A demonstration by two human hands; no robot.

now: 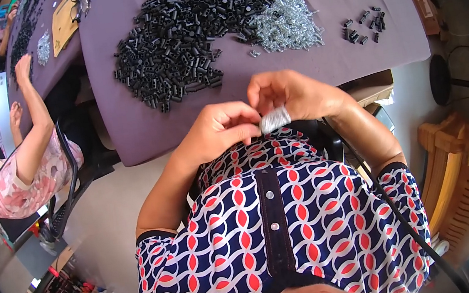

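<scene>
My left hand (225, 126) is closed in a pinch in front of the table's near edge, thumb and fingertips pressed together. A small dark piece seems to be at its fingertips, too small to make out. My right hand (297, 98) meets it from the right with fingers curled in. A silvery-white wrapping or strip (275, 120) sits at the right hand's thumb side; I cannot tell whether it is wound round the thumb or held. Beyond my hands lie a large heap of short black plastic tube-like parts (175, 59) and a heap of small clear parts (287, 21).
Several black pieces (365, 26) lie apart at the right of the purple-grey covered table (354, 62). Far left, a person (38, 137) in a pink floral top works beside a brown envelope (63, 24) and glasses (76, 7). A wooden chair (457, 176) stands at the right.
</scene>
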